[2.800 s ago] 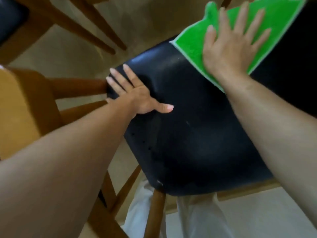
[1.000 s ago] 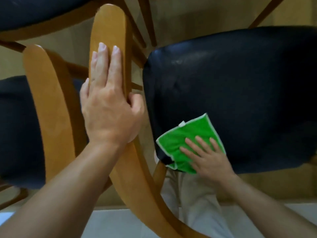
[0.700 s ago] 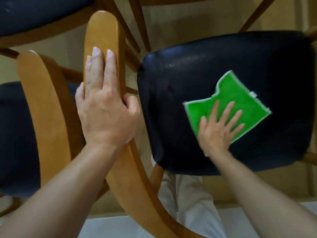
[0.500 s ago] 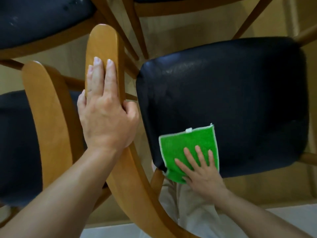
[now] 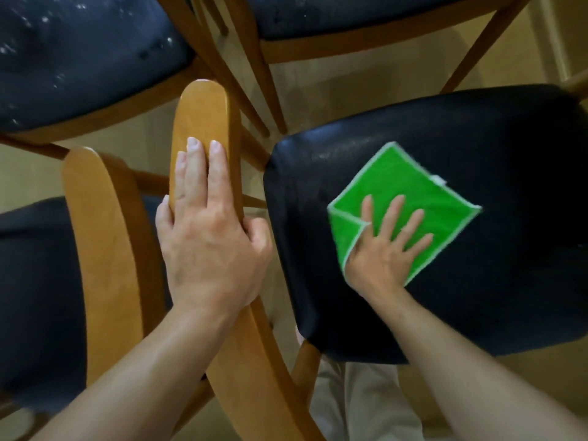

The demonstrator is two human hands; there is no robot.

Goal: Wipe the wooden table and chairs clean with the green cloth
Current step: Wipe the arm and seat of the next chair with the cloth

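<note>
Pressing the green cloth (image 5: 410, 198) flat on the black chair seat (image 5: 477, 281) with our right hand (image 5: 383, 253), fingers spread, we rest our left hand (image 5: 206, 243), fingers together, on the wooden chair back (image 5: 203, 113).

Green cloth (image 5: 410, 198) farther up seat (image 5: 509, 281)
</note>
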